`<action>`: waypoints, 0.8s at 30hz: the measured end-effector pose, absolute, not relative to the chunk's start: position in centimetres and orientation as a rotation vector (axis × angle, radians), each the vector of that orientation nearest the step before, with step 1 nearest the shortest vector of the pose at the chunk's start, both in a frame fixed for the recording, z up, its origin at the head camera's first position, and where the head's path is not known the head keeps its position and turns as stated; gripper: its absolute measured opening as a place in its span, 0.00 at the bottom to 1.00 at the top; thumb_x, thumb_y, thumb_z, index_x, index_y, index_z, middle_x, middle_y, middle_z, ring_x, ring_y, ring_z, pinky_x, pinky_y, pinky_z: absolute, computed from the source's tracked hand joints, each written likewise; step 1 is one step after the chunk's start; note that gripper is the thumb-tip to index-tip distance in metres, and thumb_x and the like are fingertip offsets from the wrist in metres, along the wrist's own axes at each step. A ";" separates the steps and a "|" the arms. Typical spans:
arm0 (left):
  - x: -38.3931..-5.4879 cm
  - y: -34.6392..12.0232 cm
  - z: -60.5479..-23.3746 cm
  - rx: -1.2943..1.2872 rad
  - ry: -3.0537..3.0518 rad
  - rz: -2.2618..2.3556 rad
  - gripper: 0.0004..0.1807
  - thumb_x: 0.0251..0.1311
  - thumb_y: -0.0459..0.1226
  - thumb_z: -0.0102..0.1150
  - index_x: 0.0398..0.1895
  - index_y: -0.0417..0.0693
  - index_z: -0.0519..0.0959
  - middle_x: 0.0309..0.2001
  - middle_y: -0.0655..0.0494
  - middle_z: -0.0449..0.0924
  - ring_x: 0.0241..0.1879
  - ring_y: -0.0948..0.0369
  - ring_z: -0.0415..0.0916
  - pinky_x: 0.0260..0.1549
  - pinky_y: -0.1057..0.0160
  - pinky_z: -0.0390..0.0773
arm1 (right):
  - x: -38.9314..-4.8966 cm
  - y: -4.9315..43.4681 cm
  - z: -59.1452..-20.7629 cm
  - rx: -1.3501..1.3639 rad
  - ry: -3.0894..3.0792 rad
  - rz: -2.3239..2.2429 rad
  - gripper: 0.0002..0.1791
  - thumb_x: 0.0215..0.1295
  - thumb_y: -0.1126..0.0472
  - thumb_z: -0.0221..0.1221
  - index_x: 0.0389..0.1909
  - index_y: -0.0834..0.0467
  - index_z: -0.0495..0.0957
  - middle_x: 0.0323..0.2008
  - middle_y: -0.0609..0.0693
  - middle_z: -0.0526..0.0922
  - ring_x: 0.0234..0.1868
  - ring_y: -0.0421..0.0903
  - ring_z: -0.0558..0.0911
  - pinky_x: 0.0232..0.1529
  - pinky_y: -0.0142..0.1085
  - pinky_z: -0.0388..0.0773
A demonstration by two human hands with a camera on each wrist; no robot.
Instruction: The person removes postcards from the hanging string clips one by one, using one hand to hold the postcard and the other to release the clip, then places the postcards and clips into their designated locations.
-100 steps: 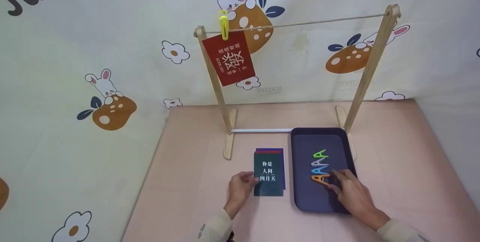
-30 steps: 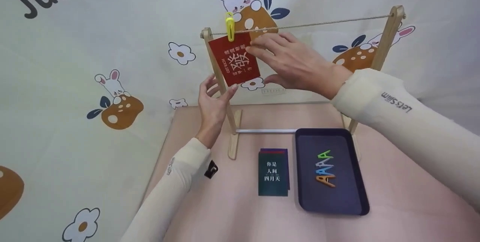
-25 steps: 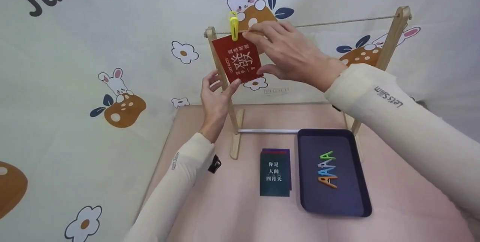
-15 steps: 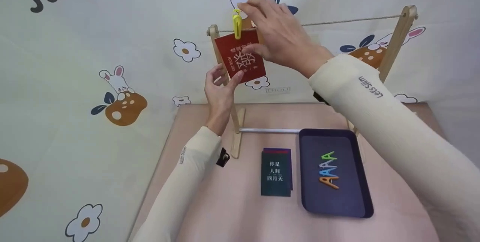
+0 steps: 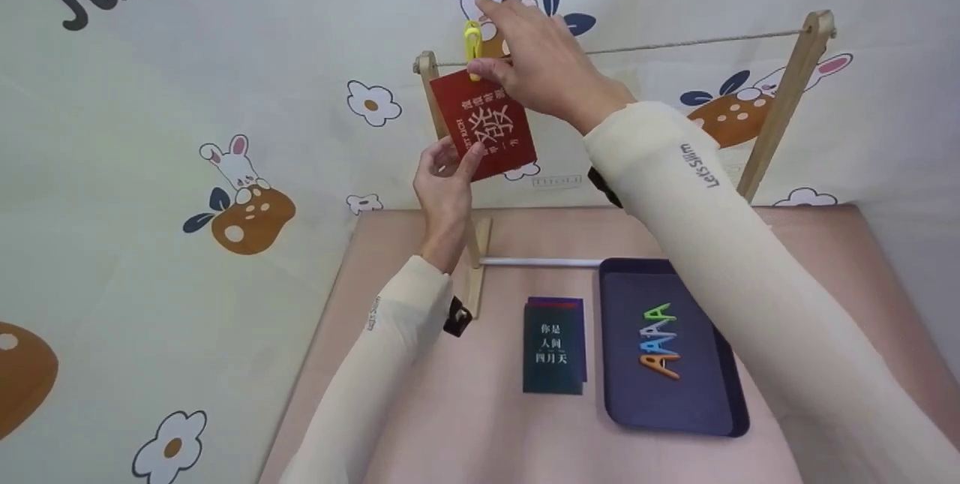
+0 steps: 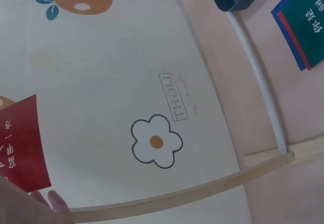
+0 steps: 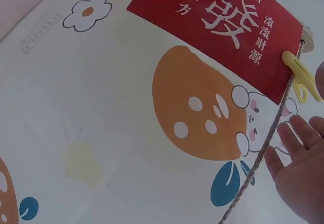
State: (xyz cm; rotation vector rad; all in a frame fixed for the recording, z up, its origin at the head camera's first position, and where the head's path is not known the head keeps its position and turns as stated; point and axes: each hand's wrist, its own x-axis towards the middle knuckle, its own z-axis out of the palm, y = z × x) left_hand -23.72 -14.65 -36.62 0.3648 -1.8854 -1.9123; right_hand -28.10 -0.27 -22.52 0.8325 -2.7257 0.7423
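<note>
A red card (image 5: 517,146) with white characters hangs tilted from a rope (image 5: 675,43) under a yellow clothespin (image 5: 472,37). My left hand (image 5: 442,195) pinches the card's lower left part, its thumb on the front and its fingers behind. At the clothespin is my right hand (image 5: 555,67); its thumb lies over the clip's lower end in the head view and its fingers stretch up beside the clip. In the right wrist view those fingers (image 6: 55,203) are out of sight, while the clothespin (image 7: 301,77) grips the card's (image 7: 202,26) top edge at the rope.
A wooden stand (image 5: 787,101) with a white crossbar (image 5: 540,263) carries the rope. On the pink tabletop (image 5: 435,409) lie stacked cards (image 5: 553,379), a green one on top. Beside them, a dark tray (image 5: 622,413) holds several coloured clothespins (image 5: 658,341), partly behind the right sleeve.
Both hands have risen from the card stack and tray to the hanging card. The right hand then moved up from the card's edge to the clothespin, while the left hand closed on the card.
</note>
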 end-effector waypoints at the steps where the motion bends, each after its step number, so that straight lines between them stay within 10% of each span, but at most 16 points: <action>1: -23.6 -14.7 -36.7 0.368 -1.870 -1.918 0.25 0.61 0.41 0.69 0.60 0.44 0.75 0.54 0.47 0.79 0.56 0.55 0.77 0.59 0.58 0.80 | -28.1 -0.4 -22.5 0.820 -2.743 0.774 0.38 0.74 0.45 0.53 0.79 0.51 0.51 0.76 0.50 0.63 0.79 0.49 0.58 0.81 0.45 0.50; 14: -23.0 -14.7 -37.1 0.403 -1.765 -1.942 0.16 0.63 0.39 0.66 0.53 0.43 0.82 0.45 0.48 0.83 0.43 0.61 0.82 0.49 0.62 0.85 | -27.7 -2.7 -22.8 0.585 -2.826 1.086 0.36 0.75 0.46 0.51 0.79 0.51 0.53 0.68 0.48 0.71 0.66 0.42 0.73 0.71 0.35 0.70; 24: -22.7 -14.5 -37.1 0.408 -1.754 -1.926 0.17 0.62 0.39 0.67 0.53 0.44 0.83 0.46 0.48 0.84 0.43 0.60 0.82 0.47 0.62 0.86 | -27.7 -3.7 -22.5 0.457 -2.774 1.167 0.31 0.73 0.45 0.54 0.73 0.49 0.66 0.59 0.47 0.75 0.59 0.40 0.74 0.63 0.35 0.62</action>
